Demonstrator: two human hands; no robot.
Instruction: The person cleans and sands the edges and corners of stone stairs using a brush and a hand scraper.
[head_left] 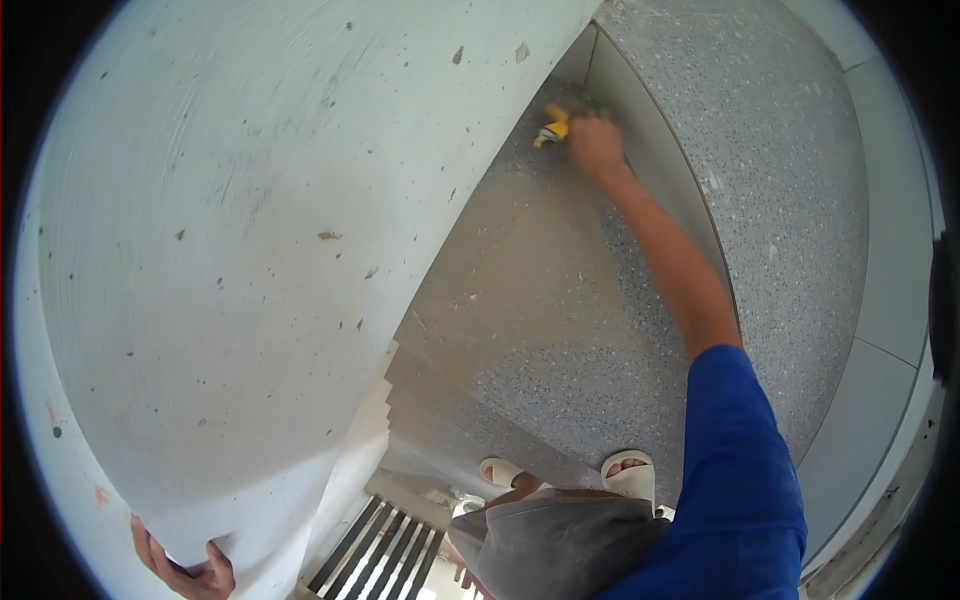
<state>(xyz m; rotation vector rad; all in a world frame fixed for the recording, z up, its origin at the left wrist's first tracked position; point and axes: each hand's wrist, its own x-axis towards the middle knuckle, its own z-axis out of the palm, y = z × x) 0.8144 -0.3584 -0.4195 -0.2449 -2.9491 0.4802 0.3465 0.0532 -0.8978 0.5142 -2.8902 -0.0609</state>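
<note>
My right hand (pixel 597 143) reaches down into the far corner of a speckled stone landing, its fingers closed around a yellow brush (pixel 555 122). The brush's pale, dark-banded end points to the left, close to the floor; its far side is hidden, and the exact kind of brush is hard to tell. At the bottom left, my left hand (pixel 190 575) grips the edge of a white wall (pixel 250 220), thumb and fingers curled around it. Tan dust (pixel 510 250) covers much of the landing floor (pixel 570 385) below the brush.
A riser (pixel 665 130) and a higher speckled step (pixel 790 200) run along the right. Grey tiles (pixel 865 400) line the far right side. Below, my sandalled feet (pixel 630 472) stand on the landing, near descending steps and a dark slatted railing (pixel 375 545).
</note>
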